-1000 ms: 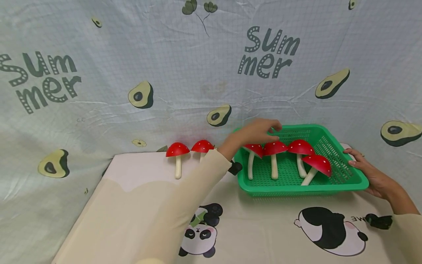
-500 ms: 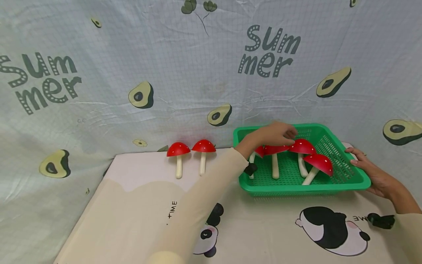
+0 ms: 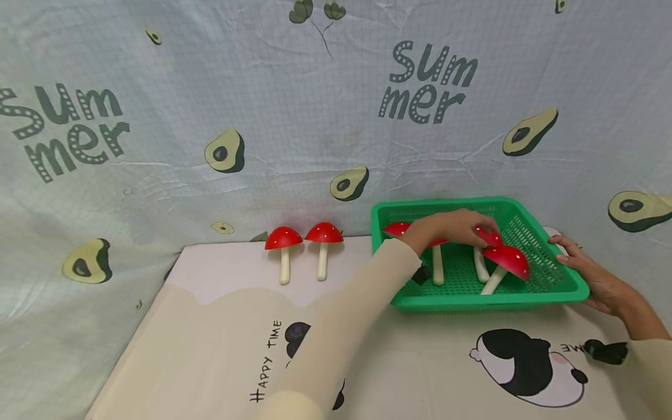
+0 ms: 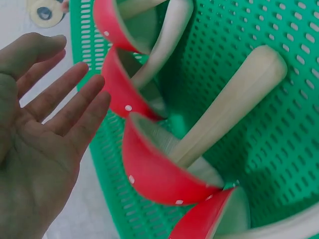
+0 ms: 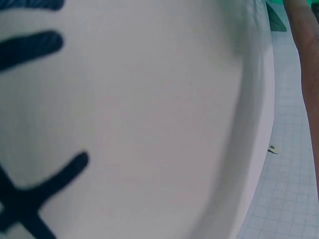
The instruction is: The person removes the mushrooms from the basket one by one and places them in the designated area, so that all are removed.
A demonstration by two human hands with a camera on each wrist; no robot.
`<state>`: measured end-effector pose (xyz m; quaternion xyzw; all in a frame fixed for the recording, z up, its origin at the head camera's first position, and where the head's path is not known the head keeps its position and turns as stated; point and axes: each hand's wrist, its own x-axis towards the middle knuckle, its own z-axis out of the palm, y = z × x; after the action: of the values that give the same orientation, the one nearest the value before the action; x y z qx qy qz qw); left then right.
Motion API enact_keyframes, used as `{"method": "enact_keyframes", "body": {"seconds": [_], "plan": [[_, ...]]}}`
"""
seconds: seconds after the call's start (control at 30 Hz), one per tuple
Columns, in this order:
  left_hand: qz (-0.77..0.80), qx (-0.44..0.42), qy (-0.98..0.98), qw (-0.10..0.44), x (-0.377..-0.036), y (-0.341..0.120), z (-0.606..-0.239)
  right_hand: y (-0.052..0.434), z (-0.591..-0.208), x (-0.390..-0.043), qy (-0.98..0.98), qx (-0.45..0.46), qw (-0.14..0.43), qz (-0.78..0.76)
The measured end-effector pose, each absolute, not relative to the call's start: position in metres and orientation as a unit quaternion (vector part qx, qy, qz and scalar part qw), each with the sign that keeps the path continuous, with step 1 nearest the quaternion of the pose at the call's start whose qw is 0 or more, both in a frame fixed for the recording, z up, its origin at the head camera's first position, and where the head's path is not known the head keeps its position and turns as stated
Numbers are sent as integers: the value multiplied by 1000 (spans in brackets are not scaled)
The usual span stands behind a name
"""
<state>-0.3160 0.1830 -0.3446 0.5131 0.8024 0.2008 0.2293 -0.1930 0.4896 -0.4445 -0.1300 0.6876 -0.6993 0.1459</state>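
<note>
left grip (image 3: 454, 226) open over basket mushrooms (image 3: 506, 259)

1. Basket (image 3: 556, 274): green, perforated mesh pattern;
2. Mushrooms in the basket (image 3: 506, 259): red caps with small white dots, cream stems;
3. Two mushrooms on the tabletop (image 3: 284, 239): red caps, cream stems;
4. Tabletop cloth (image 3: 210, 315): cream, black-and-white pandas;
5. Backdrop (image 3: 294, 116): pale grid, green avocados.
</note>
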Motion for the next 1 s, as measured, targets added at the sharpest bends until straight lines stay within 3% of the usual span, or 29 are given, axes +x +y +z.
{"method": "enact_keyframes", "body": {"seconds": [0.7, 1.0], "plan": [[138, 536, 782, 285, -309, 213, -362, 491, -442, -198, 695, -125, 145, -694], [33, 530, 814, 237, -304, 221, -368, 488, -444, -197, 696, -118, 143, -693]]}}
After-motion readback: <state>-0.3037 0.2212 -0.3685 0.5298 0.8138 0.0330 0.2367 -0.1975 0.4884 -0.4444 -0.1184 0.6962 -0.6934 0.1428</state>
